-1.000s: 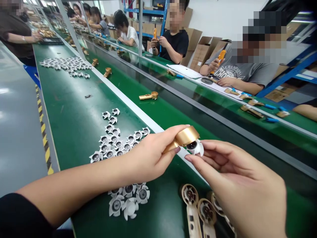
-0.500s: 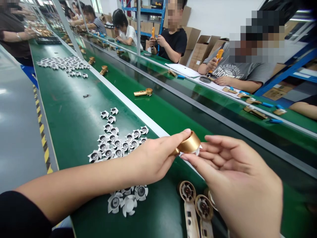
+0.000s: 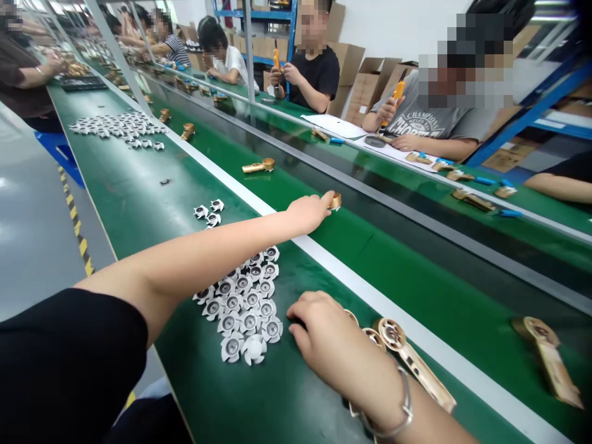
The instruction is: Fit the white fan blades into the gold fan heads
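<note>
My left hand [image 3: 311,213] is stretched out over the green belt, its fingers closed on a gold handheld-fan housing [image 3: 335,200]. Only the ring end shows; my hand hides the handle. Lower down, my right hand [image 3: 319,320] hovers over the green bench with fingers loosely curled and a gap between thumb and forefinger. Nothing shows in it. Just left of its fingertips lies a cluster of white fan blades [image 3: 250,320], hubs mostly facing up. More gold fan housings [image 3: 419,364] lie beside and partly under my right forearm.
A white strip [image 3: 398,308] divides the bench from the belt. Another gold housing [image 3: 548,354] lies at right on the belt, one more [image 3: 258,166] farther up. Beyond a metal rail [image 3: 370,196], co-workers sit; one holds an orange tool [image 3: 398,89]. More white blades [image 3: 118,126] lie far left.
My left hand has carried the gold housing away from my right hand, forward onto the belt. My right hand has let go and moved down left to the white fan blades.
</note>
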Motion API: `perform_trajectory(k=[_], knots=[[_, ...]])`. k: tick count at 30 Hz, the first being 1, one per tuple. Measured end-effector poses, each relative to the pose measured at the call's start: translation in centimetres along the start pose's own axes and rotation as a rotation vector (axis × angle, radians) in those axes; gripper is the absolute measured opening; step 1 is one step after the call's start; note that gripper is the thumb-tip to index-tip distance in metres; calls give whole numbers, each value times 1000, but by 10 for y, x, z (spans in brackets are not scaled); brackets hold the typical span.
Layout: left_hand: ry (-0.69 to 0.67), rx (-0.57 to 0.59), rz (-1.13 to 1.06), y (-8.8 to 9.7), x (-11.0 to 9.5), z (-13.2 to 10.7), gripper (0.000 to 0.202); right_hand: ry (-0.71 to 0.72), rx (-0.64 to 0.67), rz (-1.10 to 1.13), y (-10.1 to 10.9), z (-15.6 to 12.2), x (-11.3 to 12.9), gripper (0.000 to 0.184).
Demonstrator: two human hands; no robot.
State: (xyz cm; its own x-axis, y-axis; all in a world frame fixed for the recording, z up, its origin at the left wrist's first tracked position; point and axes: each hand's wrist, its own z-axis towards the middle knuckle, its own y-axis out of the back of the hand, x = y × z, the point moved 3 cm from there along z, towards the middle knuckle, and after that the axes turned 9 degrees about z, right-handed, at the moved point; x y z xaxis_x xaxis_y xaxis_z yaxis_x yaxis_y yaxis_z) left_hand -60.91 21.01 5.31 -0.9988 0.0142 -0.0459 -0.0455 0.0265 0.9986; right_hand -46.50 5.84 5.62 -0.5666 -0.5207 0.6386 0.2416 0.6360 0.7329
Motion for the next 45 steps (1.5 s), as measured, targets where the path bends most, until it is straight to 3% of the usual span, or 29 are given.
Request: perform_trajectory(k=[3, 6, 9, 12, 14, 18, 20, 22, 26, 30, 37, 42, 45], knots=[[44, 51, 47, -9, -7, 13, 67, -17, 18, -108, -12, -3, 11, 23], [31, -11, 74, 7, -8, -4, 79, -19, 15, -152, -19, 3, 17, 23], [-55, -123, 72, 39, -9, -50, 77, -45, -13, -169, -17, 2, 21, 20], [-78, -195, 34, 67, -20, -112, 46, -123, -90, -175, 5, -27, 22, 22], [-22, -65, 40, 70, -38, -149, 44, -211, -193, -125, 28, -58, 15, 22], [-40, 296, 6, 48, -96, -195, 61, -385, -414, 105, 68, -116, -16, 18], [-46, 372, -38, 36, -117, -198, 65, -437, -503, 197, 78, -129, -31, 15], [-27, 400, -52, 28, -125, -194, 58, -432, -552, 281, 80, -132, -37, 11], [-11, 399, -18, 25, -113, -181, 35, -357, -634, 314, 77, -128, -32, 9], [-11, 337, -19, 20, -99, -178, 32, -317, -633, 271, 74, -125, -32, 9], [-53, 219, -112, -2, -96, -168, 20, -315, -585, 303, 68, -110, -52, 6], [35, 76, -329, 7, -92, -172, 29, -234, -573, 491, 63, -104, -46, 6], [-40, 38, -495, 15, -95, -181, 32, -196, -613, 523, 62, -106, -41, 8]])
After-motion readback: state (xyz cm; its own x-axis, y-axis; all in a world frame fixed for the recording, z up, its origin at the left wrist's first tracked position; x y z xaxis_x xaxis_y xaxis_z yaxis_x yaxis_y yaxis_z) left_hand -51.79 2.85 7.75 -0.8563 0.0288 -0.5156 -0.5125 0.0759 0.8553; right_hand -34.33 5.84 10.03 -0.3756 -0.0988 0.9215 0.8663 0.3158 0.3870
